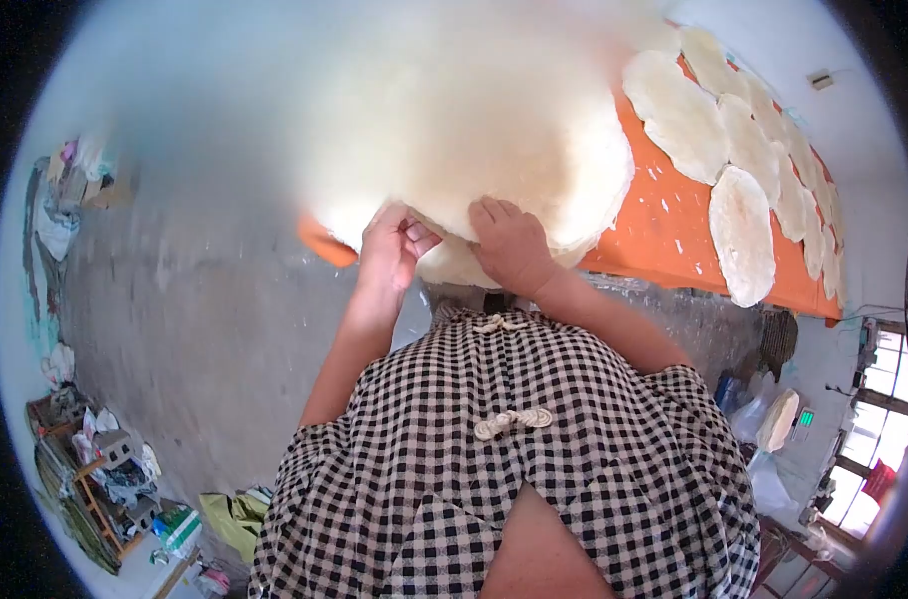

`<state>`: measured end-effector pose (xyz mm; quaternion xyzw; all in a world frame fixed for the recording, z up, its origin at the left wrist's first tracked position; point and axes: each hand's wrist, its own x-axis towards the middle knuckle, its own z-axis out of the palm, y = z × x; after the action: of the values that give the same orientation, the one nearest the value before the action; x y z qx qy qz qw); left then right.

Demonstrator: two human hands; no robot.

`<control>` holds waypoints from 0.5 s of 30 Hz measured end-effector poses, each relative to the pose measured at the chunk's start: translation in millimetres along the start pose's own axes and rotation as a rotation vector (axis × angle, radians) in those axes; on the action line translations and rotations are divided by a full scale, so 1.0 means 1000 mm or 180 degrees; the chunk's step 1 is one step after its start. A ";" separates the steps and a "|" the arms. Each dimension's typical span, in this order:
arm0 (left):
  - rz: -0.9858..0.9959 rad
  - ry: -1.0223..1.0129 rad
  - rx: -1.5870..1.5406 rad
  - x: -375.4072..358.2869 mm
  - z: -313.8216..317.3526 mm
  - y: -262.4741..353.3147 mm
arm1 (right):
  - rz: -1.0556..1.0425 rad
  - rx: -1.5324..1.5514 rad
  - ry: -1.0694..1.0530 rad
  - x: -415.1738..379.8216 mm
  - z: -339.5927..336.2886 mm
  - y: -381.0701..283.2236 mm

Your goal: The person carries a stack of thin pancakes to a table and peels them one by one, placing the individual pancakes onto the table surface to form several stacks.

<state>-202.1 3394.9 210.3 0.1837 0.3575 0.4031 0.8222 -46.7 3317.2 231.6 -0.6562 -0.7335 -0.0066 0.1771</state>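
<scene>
Checked shirt (534,439) sits closest. Both hands, left hand (392,248) and right hand (512,245), pinch the near edge of a big white sheet (454,130), fingers closed on it, likely to keep it flat. Beyond the grip, round white pieces (743,235) lie spread on the orange worktop (663,225).

A pale, matt, fluffy fibre sheet (454,120) is filling the upper middle of the frame. Smooth orange cloth (673,225) is showing at upper right, carrying dull, rough-looking white ovals (741,235). Checked woven fabric (574,439) is covering the bottom.
</scene>
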 end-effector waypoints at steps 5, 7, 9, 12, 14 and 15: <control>-0.0021 0.0039 -0.0025 0.008 -0.006 -0.003 | 0.0073 0.0006 0.0107 -0.002 -0.004 -0.004; -0.0114 -0.0044 -0.0128 0.005 -0.001 0.001 | 0.0364 0.0174 -0.0628 0.002 0.011 0.019; -0.0161 -0.0023 -0.0130 0.005 0.000 0.004 | 0.0670 0.0670 -0.1001 0.037 -0.019 0.049; -0.0165 0.0105 0.0043 0.006 -0.005 0.006 | 0.0446 0.0428 -0.0133 0.096 -0.103 0.094; -0.0137 0.0148 0.0161 0.008 -0.014 0.004 | 0.0322 0.0018 0.0493 0.119 -0.160 0.099; -0.0075 0.0181 0.0163 0.009 -0.019 0.003 | 0.0435 -0.0149 0.0373 0.127 -0.201 0.082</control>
<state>-214.1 3404.0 195.7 0.1889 0.3930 0.3892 0.8114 72.9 3401.7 435.8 -0.7072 -0.6750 -0.0499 0.2044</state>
